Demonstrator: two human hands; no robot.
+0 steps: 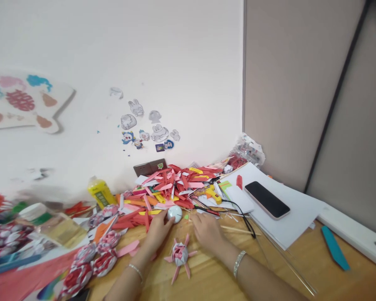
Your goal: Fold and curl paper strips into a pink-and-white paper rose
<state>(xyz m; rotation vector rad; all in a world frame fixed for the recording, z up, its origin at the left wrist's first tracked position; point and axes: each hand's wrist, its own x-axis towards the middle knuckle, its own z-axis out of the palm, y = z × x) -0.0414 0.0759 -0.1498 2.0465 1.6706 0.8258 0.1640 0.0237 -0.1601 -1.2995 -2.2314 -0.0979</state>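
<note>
My left hand (158,230) has its thumb and fingers closed about the left side of a smooth white round object (174,214) on the wooden table. Its exact kind does not show. Across from it, my right hand (207,230) reaches in with fingers drawn together beside thin stick scraps; whatever is at its fingertips is too small to make out. Between my forearms lies a pink-and-white folded paper piece (179,254) with a round middle and several pink strips pointing outward. Behind both hands rises a heap of folded red, pink, yellow and white paper strips (175,184).
A yellow glue gun (211,193) with a black cord lies right of the heap. Further right are a phone (267,199) on white paper and a teal strip (335,248). At left stand a yellow bottle (102,192), a tipped clear jar (61,228) and red-white paper balls (78,278).
</note>
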